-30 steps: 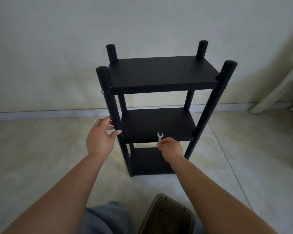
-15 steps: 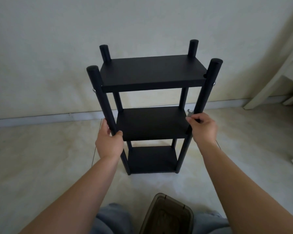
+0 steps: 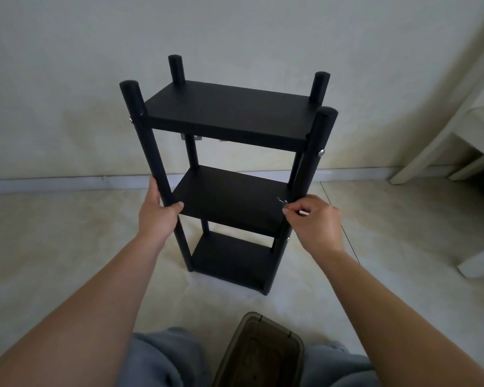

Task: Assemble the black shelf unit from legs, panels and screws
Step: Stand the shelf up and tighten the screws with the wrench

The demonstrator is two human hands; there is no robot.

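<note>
The black shelf unit stands upright on the tiled floor, three panels between four round legs, turned slightly so its right end sits nearer to me. My left hand grips the front left leg at the level of the middle panel. My right hand pinches a small silver wrench beside the front right leg, at the middle panel's right corner. Silver screw heads show on the outer sides of the front legs.
A dark translucent plastic box sits between my knees at the bottom edge. A white piece of furniture stands at the right against the wall. The wall and its skirting run close behind the shelf.
The shelf has rotated, its right end swinging toward me. My right hand with the wrench went from the middle panel's front edge to the front right leg. My left hand keeps hold of the left leg.
</note>
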